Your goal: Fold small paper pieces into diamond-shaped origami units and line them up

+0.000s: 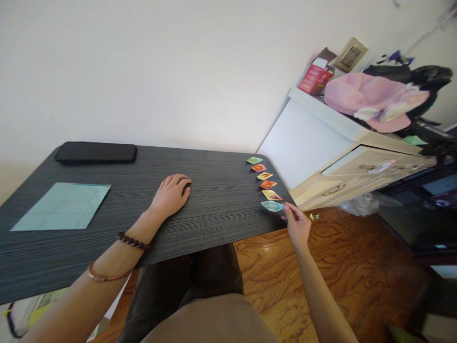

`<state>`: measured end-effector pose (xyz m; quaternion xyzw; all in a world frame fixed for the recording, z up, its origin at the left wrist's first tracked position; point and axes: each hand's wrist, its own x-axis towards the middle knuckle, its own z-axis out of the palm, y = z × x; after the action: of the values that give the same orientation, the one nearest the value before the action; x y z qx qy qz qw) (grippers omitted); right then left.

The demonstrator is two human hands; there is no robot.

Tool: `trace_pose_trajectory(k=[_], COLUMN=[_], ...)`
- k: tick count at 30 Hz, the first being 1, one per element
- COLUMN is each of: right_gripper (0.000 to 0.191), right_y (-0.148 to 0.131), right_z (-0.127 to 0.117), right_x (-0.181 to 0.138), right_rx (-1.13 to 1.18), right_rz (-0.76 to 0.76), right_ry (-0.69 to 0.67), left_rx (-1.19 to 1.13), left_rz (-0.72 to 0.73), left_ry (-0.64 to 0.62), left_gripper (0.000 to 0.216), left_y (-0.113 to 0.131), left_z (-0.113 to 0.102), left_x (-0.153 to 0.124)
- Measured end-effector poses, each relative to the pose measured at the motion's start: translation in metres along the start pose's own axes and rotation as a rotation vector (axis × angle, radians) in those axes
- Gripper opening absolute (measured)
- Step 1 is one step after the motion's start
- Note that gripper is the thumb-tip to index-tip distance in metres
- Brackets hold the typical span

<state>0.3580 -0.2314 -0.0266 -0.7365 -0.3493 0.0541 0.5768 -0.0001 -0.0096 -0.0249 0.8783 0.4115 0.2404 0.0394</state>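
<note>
At the table's right end, my right hand point(298, 225) pinches the tip of a light-blue folded paper piece point(272, 206) between thumb and fingers. This diamond-shaped piece is the nearest in a row of several similar ones along the right edge. Behind it lie a yellow piece point(272, 195), an orange-red piece point(268, 184), another yellow piece point(264, 176), another orange-red piece point(259, 167) and a green piece point(254, 160). My left hand point(171, 194) rests palm down near the table's middle, fingers loosely bent and apart, with nothing visibly held.
A pale green sheet point(62, 207) lies on the dark table point(214, 214) at left, with a black case point(95, 152) behind it. To the right stands a white cabinet point(314, 138) bearing a pink cap point(371, 97) and a red box point(316, 78). Small paper scraps point(314, 216) lie on the wooden floor.
</note>
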Motion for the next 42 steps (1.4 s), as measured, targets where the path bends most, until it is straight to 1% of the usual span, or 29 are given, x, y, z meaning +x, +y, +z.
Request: trace_pose_trajectory(k=[2,4,6,7,9,11,12,13,14,15,16,17,20,24,26,29,32,34,37,39,40,42], right_gripper=[0.045,0.045,0.042,0.041,0.037,0.03,0.026,0.023,0.021,0.019,0.018,0.017,0.018,0.019,0.021,0.024,0.025,0.026,0.026,0.026,0.027,0.026], right_y=[0.003,0.004,0.003,0.001,-0.006,-0.017,-0.024,-0.032,-0.04,-0.049,-0.057,-0.065,-0.084,-0.095,-0.095,-0.095,-0.098,-0.1,-0.101,-0.101,-0.1,-0.101], right_z=[0.0,0.001,0.004,0.005,0.01,0.019,0.026,0.034,0.044,0.055,0.068,0.081,0.123,0.168,0.183,0.2,0.212,0.216,0.216,0.215,0.214,0.213], right_x=[0.002,0.004,0.006,0.007,0.008,0.006,0.003,0.0,-0.004,-0.008,-0.013,-0.017,-0.026,-0.028,-0.026,-0.022,-0.019,-0.018,-0.019,-0.021,-0.021,-0.02], right_rx=[-0.049,-0.063,-0.086,-0.156,-0.28,-0.375,-0.407,-0.423,-0.427,-0.42,-0.408,-0.387,-0.321,-0.234,-0.211,-0.243,-0.282,-0.309,-0.315,-0.315,-0.316,-0.306], right_rz=[-0.011,-0.024,-0.058,-0.123,-0.296,-0.455,-0.505,-0.547,-0.585,-0.622,-0.648,-0.683,-0.711,-0.711,-0.693,-0.712,-0.72,-0.703,-0.701,-0.7,-0.695,-0.674], right_ry=[0.039,0.055,0.073,0.086,0.088,0.064,0.063,0.059,0.035,-0.014,-0.085,-0.147,-0.334,-0.517,-0.595,-0.701,-0.71,-0.704,-0.709,-0.712,-0.714,-0.723], left_rx=[-0.012,-0.019,0.01,0.052,0.159,0.255,0.305,0.358,0.41,0.44,0.432,0.427,0.432,0.471,0.477,0.472,0.403,0.365,0.352,0.381,0.403,0.461], left_rz=[0.013,0.035,0.051,0.038,-0.074,-0.267,-0.363,-0.442,-0.505,-0.544,-0.544,-0.55,-0.557,-0.658,-0.688,-0.703,-0.669,-0.678,-0.731,-0.726,-0.702,-0.625], left_ry=[-0.025,-0.056,-0.079,-0.06,0.035,0.128,0.148,0.142,0.103,0.029,-0.082,-0.158,-0.242,-0.36,-0.335,-0.252,-0.159,-0.143,-0.194,-0.2,-0.181,-0.024], left_gripper=[0.034,0.035,0.035,0.035,0.036,0.045,0.051,0.056,0.059,0.058,0.054,0.051,0.041,0.042,0.043,0.041,0.034,0.03,0.027,0.029,0.03,0.029], left_y=[0.003,0.008,0.011,0.012,0.008,-0.005,-0.013,-0.023,-0.032,-0.041,-0.048,-0.052,-0.054,-0.046,-0.046,-0.05,-0.052,-0.051,-0.05,-0.048,-0.045,-0.035], left_z=[-0.001,-0.006,-0.018,-0.025,-0.042,-0.059,-0.066,-0.072,-0.077,-0.082,-0.086,-0.09,-0.1,-0.113,-0.117,-0.121,-0.125,-0.126,-0.13,-0.134,-0.138,-0.148], left_x=[-0.005,-0.011,-0.02,-0.025,-0.036,-0.049,-0.055,-0.06,-0.065,-0.069,-0.071,-0.072,-0.069,-0.061,-0.061,-0.062,-0.061,-0.058,-0.057,-0.059,-0.06,-0.059])
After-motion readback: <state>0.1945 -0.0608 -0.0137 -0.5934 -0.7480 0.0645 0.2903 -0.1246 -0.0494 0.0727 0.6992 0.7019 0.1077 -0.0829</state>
